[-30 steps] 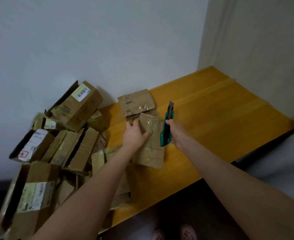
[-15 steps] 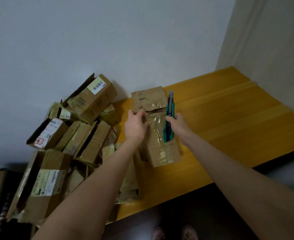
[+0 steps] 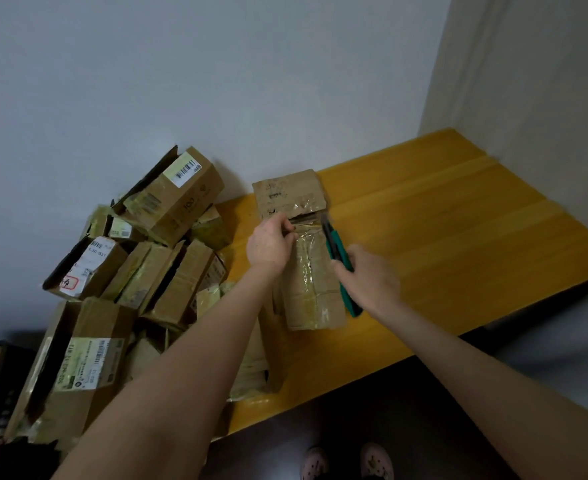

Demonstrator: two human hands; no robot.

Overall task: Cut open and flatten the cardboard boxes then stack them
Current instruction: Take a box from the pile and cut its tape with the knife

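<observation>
Cardboard box (image 3: 315, 289) lies taped on the yellow table (image 3: 441, 237), long axis pointing away from me, far end against a flattened sheet (image 3: 287, 192). Left hand (image 3: 268, 247) pinches the far-end flap; right hand (image 3: 368, 275) is curled round the green knife (image 3: 335, 247) along the box's right edge, blade tip at that far end. I'd judge the cut runs back toward me.

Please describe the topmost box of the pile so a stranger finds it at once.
From the yellow table, go to the pile of boxes at its left end. The topmost box sits tilted by the wall, with a white barcode label.
</observation>
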